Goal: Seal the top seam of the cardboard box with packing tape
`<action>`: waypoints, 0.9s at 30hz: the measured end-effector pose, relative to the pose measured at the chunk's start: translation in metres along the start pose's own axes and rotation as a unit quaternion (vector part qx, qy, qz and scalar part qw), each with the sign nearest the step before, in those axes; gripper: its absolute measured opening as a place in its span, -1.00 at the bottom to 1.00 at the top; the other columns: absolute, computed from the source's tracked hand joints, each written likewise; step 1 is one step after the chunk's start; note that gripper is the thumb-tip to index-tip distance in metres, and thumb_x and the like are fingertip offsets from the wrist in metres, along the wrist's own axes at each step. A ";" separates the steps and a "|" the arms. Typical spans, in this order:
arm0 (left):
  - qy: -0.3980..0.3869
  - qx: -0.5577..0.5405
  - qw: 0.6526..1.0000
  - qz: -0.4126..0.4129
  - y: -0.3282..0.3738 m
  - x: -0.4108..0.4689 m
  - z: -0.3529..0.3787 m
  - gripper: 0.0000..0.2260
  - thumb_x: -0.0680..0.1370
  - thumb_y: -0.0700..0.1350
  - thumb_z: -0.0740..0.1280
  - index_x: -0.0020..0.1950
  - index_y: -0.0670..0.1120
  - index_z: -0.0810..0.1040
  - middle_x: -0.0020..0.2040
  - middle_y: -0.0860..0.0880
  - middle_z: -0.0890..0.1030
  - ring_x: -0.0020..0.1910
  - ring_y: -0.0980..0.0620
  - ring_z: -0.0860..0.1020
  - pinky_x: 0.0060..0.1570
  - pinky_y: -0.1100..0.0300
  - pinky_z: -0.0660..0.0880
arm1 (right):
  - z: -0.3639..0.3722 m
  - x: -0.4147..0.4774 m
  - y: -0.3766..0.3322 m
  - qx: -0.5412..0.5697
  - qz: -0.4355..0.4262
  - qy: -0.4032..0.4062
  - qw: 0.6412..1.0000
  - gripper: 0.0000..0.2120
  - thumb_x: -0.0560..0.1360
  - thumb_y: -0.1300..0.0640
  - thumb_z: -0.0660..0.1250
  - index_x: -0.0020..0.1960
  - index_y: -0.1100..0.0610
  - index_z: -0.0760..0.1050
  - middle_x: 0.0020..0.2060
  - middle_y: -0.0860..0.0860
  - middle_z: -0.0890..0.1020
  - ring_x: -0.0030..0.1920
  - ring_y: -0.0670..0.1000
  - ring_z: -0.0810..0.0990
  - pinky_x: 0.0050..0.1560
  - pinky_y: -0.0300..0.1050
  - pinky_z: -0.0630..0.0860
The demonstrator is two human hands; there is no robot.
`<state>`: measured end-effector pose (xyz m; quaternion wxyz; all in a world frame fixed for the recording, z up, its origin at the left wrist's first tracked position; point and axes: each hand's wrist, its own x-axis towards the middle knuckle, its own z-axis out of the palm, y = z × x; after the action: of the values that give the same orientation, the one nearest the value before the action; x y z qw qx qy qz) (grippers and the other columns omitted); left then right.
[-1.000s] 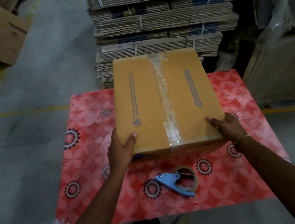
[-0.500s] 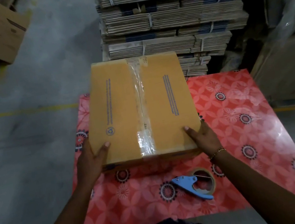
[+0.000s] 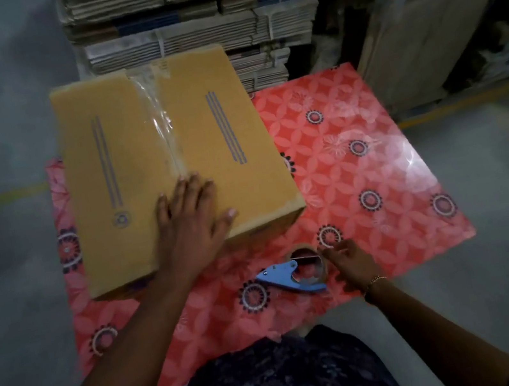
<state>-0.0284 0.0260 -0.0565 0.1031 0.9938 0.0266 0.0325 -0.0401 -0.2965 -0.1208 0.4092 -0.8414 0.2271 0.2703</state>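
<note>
Left grip (image 3: 188, 217): released, flat on the closed cardboard box (image 3: 140, 164) over its glossy taped seam. Right grip (image 3: 351, 264): fingers curled, touching the tape dispenser (image 3: 289, 276); grasp indeterminate.

1. The cardboard box (image 3: 153, 162) is showing matt brown paperboard.
2. Clear packing tape (image 3: 155, 108) is glinting glossy along its seam.
3. The red floral table cover (image 3: 358, 155) is shining like smooth plastic.
4. The tape dispenser (image 3: 289, 276) is looking like blue plastic.
</note>
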 end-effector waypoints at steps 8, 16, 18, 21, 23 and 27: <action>0.001 0.014 1.000 -0.008 -0.002 0.000 -0.002 -0.43 0.60 0.27 0.12 0.50 -0.02 0.38 0.59 -0.07 0.34 0.59 -0.10 0.25 0.50 -0.23 0.15 | 0.044 0.015 0.041 0.071 0.060 -0.009 0.996 -0.64 0.16 -0.11 0.49 -0.15 0.02 0.49 -0.24 0.19 0.67 -0.19 0.28 0.68 -0.13 0.28 0.63; 0.124 -0.257 0.958 -0.025 0.023 -0.010 -0.020 -0.65 0.61 0.12 0.24 0.18 -0.11 0.62 0.11 -0.07 0.68 0.12 -0.06 0.58 0.13 0.07 0.49 | -0.035 -0.026 -0.056 0.145 -0.209 -0.072 0.965 -0.85 0.38 0.01 0.44 -0.13 0.07 0.61 -0.26 0.00 0.69 -0.26 -0.03 0.64 -0.28 -0.01 0.59; 0.031 -0.416 0.903 -0.108 0.053 -0.011 -0.032 -0.58 0.55 0.28 0.22 0.06 -0.02 0.65 -0.10 0.05 0.71 -0.10 0.06 0.63 -0.07 0.16 0.49 | -0.061 -0.036 -0.104 0.139 -0.287 -0.123 0.940 -0.89 0.42 0.16 0.41 -0.10 -0.02 0.62 -0.22 -0.11 0.68 -0.27 -0.11 0.63 -0.31 -0.17 0.55; -0.211 -0.670 0.661 -0.265 0.102 -0.006 -0.059 -0.31 0.38 0.48 0.25 0.12 -0.07 0.68 -0.11 -0.06 0.70 -0.14 -0.08 0.62 -0.06 0.07 0.46 | -0.097 -0.052 -0.175 0.121 -0.381 -0.175 0.900 -0.74 0.37 0.29 0.36 0.00 0.03 0.60 -0.18 -0.09 0.66 -0.23 -0.07 0.61 -0.33 -0.23 0.54; -0.271 -0.752 0.552 -0.235 0.128 -0.008 -0.079 -0.35 0.50 0.36 0.23 0.23 -0.17 0.66 0.10 -0.23 0.66 0.07 -0.23 0.59 0.16 -0.11 0.43 | -0.110 -0.062 -0.212 0.103 -0.431 -0.198 0.874 -0.69 0.36 0.32 0.34 0.04 0.05 0.58 -0.12 0.07 0.63 -0.16 0.05 0.59 -0.29 -0.17 0.56; -0.205 -0.825 0.494 -0.181 0.166 -0.001 -0.118 -0.52 0.53 0.14 0.15 -0.07 -0.15 0.75 -0.12 -0.17 0.73 -0.24 -0.11 0.69 -0.20 0.07 0.61 | -0.132 -0.078 -0.251 0.083 -0.489 -0.228 0.838 -0.65 0.41 0.28 0.41 0.15 0.00 0.57 0.03 0.02 0.68 0.04 0.06 0.65 0.00 -0.04 0.62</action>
<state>-0.0302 -0.1121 0.0930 0.8825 0.4078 0.1447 -0.1843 0.0878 -0.2499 0.1397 0.5966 -0.7203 -0.2925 0.1995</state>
